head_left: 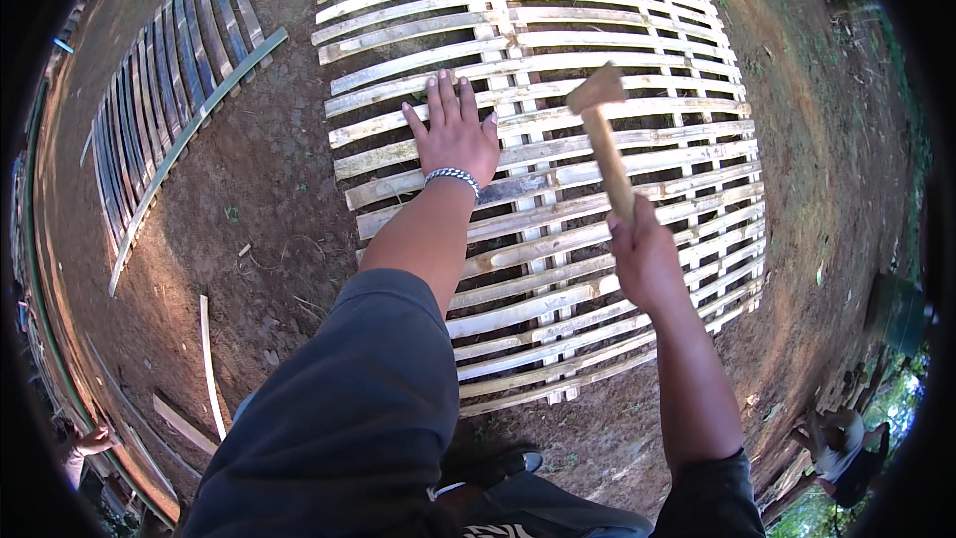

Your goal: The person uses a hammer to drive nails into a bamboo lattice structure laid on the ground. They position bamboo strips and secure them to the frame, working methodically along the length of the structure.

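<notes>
A large panel of pale bamboo slats (617,149), crossed by several battens underneath, lies on the ground in front of me. My left hand (458,137) rests flat on the slats near the panel's left side, fingers spread, a chain bracelet (453,177) at its wrist. To the right, my right hand (645,254) is closed around the wooden handle of a hammer (609,154). Its rusty brown head is raised above the slats and slightly blurred, so its exact shape is hard to make out. Any nail near the left hand is too small to see.
A second slatted panel (174,90) lies on the dirt at left. Loose strips (209,369) are on the ground at lower left. One person (841,448) is at the lower right edge, and another person's hand (97,440) shows at lower left. A dark green container (896,314) stands at right.
</notes>
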The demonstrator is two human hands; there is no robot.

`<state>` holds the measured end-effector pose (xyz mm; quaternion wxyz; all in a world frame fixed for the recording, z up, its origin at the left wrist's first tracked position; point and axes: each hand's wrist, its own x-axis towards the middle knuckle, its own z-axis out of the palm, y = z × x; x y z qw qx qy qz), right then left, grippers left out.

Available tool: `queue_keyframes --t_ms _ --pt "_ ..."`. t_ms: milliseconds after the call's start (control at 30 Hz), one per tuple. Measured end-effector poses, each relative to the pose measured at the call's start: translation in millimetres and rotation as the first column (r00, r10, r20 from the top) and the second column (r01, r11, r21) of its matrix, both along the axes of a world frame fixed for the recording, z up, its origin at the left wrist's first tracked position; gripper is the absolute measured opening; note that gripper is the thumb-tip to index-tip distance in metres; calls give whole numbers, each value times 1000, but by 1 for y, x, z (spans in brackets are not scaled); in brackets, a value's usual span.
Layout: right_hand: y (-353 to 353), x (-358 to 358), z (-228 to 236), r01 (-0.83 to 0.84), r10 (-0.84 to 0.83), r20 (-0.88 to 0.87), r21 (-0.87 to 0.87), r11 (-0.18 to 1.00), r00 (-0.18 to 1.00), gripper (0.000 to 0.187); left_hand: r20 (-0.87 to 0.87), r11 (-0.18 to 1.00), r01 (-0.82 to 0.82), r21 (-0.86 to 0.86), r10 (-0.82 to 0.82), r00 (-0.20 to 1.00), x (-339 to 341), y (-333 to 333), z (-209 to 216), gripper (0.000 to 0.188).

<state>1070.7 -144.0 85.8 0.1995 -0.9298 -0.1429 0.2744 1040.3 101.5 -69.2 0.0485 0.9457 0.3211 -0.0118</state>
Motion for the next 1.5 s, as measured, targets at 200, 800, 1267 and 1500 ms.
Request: queue_keyframes --t_ms 200,800,1267,1500 --pt "-29 -44 -61 92 -113 140 148 985 984 32 45 999 28 -28 -27 999 9 -11 1 67" --pt "-14 -65 -74 135 -185 249 205 969 951 42 25 999 12 -37 -11 1000 3 -6 -3 69" --pt "-9 -48 -71 -64 69 46 -94 994 997 42 -2 999 12 -47 -12 1000 2 -6 0 69" --pt "33 -26 -3 52 -92 163 234 971 982 41 78 999 26 -27 -24 997 3 -7 -8 67"
